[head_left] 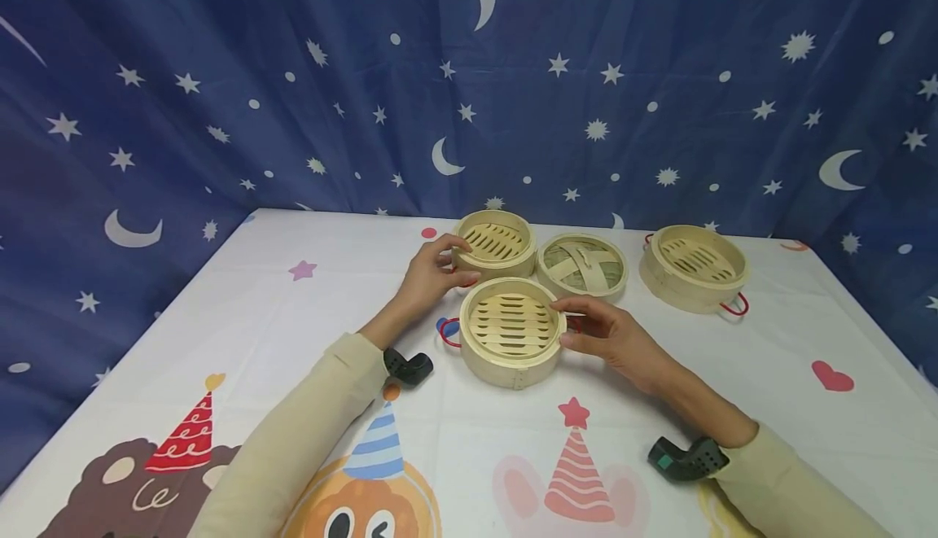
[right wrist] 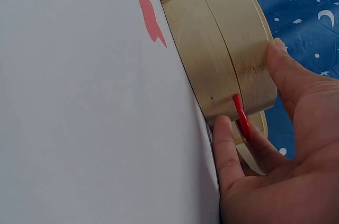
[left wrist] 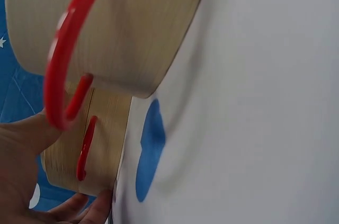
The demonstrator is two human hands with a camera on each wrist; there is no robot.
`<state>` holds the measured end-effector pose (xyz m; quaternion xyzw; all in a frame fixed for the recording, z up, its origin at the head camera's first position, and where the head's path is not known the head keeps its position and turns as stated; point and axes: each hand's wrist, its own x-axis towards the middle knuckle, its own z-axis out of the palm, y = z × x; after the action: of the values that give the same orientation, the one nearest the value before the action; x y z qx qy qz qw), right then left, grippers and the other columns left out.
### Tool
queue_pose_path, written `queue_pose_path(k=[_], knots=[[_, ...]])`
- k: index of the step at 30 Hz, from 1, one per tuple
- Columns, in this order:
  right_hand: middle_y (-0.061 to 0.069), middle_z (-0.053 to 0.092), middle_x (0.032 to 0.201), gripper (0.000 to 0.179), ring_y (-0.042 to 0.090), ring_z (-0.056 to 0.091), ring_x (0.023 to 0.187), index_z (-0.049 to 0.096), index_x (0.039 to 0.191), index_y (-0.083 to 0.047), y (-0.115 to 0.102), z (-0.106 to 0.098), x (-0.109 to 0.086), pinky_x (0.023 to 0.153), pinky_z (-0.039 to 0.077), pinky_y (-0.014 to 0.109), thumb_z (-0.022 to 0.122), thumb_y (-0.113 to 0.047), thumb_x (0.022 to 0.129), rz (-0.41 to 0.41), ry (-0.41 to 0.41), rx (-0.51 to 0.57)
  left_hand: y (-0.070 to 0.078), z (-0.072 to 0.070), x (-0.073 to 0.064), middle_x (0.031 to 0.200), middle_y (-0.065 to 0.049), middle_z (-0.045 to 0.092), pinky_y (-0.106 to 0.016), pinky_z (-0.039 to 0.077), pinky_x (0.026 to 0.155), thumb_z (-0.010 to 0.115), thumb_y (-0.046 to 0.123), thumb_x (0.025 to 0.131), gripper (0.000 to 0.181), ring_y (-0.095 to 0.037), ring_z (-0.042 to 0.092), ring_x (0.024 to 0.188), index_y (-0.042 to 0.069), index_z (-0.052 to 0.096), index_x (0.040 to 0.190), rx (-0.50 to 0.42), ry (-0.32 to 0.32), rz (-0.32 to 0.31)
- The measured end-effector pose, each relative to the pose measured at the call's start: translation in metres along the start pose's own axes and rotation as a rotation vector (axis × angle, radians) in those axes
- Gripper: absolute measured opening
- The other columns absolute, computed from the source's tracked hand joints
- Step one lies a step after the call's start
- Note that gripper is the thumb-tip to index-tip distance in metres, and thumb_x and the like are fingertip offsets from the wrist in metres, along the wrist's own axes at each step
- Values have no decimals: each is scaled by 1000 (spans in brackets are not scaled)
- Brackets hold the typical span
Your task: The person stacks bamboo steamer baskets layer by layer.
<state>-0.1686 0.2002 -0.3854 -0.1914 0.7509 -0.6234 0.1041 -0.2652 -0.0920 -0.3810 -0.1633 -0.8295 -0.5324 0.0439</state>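
Two round bamboo steamer baskets with slatted bottoms stand close together, the front basket [head_left: 511, 326] before the back left basket [head_left: 495, 243]. My left hand [head_left: 431, 271] grips the back basket at its left side, thumb and fingers spread around the wall. In the left wrist view its red handle [left wrist: 86, 149] shows between them. My right hand [head_left: 614, 336] holds the front basket by its right side, thumb and fingers on the wall around a red handle [right wrist: 242, 119]. Another red handle [head_left: 449, 333] sticks out at the front basket's left.
A woven bamboo steamer lid [head_left: 583, 268] lies right of the back basket, close behind the front one. Farther right stands a third basket [head_left: 693, 268] with red handles. A white cartoon-printed cloth [head_left: 352, 277] covers the table; a blue star-and-moon curtain [head_left: 528, 90] hangs behind.
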Motion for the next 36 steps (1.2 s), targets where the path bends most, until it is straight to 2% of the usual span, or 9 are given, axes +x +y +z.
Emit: queue_pose_path(k=[4, 9, 14, 17, 23, 31, 34, 36], knots=[[8, 50, 133, 49, 24, 46, 125, 53, 130, -4, 0, 0, 0, 102, 39, 25, 72, -8, 85, -8, -2, 4, 3, 6, 0, 124, -15, 52, -44, 50, 87, 83, 15, 76, 37, -38, 58, 109, 13, 59, 105, 32, 52, -22], [8, 49, 133, 49, 25, 45, 126, 53, 130, -3, -1, 0, 0, 103, 39, 25, 72, -8, 85, -8, 0, 8, 5, 9, 0, 119, -12, 54, -39, 49, 86, 83, 19, 75, 35, -32, 60, 102, 15, 59, 100, 68, 109, -43], [7, 49, 133, 49, 25, 45, 126, 53, 130, -3, -2, 0, 1, 103, 39, 25, 72, -8, 85, -10, -2, 11, 6, 11, 1, 103, -7, 61, -25, 46, 62, 83, 15, 74, 33, -22, 62, 82, 12, 60, 97, 36, 143, -26], [7, 49, 133, 48, 24, 46, 125, 53, 130, -2, -1, 0, 1, 103, 39, 26, 71, -7, 86, -15, -7, 20, 5, 13, 0, 94, -5, 64, -21, 41, 55, 84, 14, 73, 33, -17, 61, 76, 12, 60, 96, 25, 168, -35], [7, 50, 133, 48, 24, 46, 124, 53, 130, -2, -1, 1, 0, 102, 39, 25, 72, -7, 86, -19, -3, 13, 4, 14, -1, 91, -6, 65, -20, 39, 54, 85, 14, 72, 32, -14, 59, 74, 12, 62, 95, 3, 211, -46], [8, 47, 135, 47, 24, 44, 127, 53, 130, -3, 0, 0, -1, 103, 39, 26, 70, -7, 86, -15, -11, 22, 7, 13, -1, 93, -9, 66, -17, 45, 59, 84, 9, 72, 32, -20, 67, 82, 9, 61, 94, -55, 243, -46], [8, 47, 135, 47, 25, 44, 128, 53, 130, -3, 0, 0, 0, 104, 38, 26, 70, -7, 87, -20, -13, 18, 10, 11, 0, 96, -8, 65, -19, 48, 61, 84, 10, 72, 32, -21, 66, 84, 9, 61, 94, -67, 247, -50], [8, 47, 135, 47, 25, 44, 127, 53, 130, -3, 0, 0, 0, 104, 38, 26, 70, -7, 87, -21, -11, 16, 12, 9, 1, 100, -7, 63, -23, 51, 67, 84, 11, 72, 32, -21, 64, 87, 9, 60, 94, -52, 247, -44]])
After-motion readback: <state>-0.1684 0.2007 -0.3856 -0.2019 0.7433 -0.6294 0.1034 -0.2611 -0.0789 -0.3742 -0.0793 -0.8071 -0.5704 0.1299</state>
